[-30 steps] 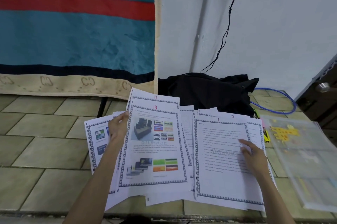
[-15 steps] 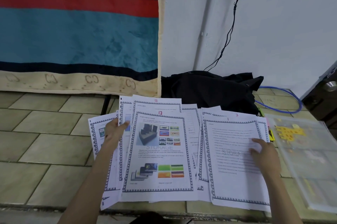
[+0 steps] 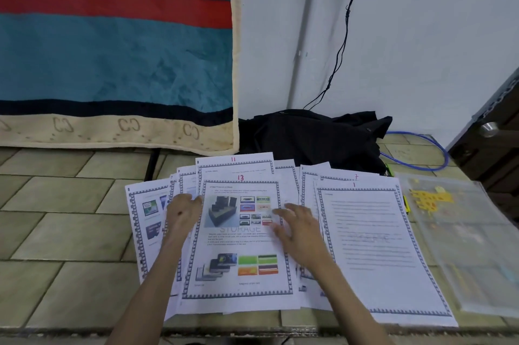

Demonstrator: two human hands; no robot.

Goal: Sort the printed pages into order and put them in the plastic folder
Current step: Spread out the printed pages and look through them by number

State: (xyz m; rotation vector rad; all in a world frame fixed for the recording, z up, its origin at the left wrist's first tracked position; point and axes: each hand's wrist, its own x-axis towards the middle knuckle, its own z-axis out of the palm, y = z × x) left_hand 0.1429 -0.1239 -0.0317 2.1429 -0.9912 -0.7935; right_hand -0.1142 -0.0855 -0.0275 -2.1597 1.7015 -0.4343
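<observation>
Printed pages with patterned borders lie fanned out on the tiled surface. Page 13 (image 3: 238, 243), with colour pictures, is on top in the middle, and page 11 (image 3: 234, 166) peeks out behind it. Page 1 (image 3: 373, 249), all text, lies to the right over page 7 (image 3: 356, 176). My left hand (image 3: 182, 212) grips the left edge of page 13. My right hand (image 3: 297, 229) hovers with spread fingers over its right side. The clear plastic folder (image 3: 466, 249) with a yellow print lies at the far right.
A black bag (image 3: 309, 137) sits against the white wall behind the pages, with a blue cable (image 3: 429, 156) beside it. A teal and red blanket (image 3: 112, 50) hangs at the left. A dark cabinet (image 3: 491, 145) stands at the right. The tiled surface's front edge (image 3: 84, 330) runs along the bottom.
My right hand left page 1 and moved left onto page 13. My left hand stayed at the left edge of page 13. The page fan shifted slightly.
</observation>
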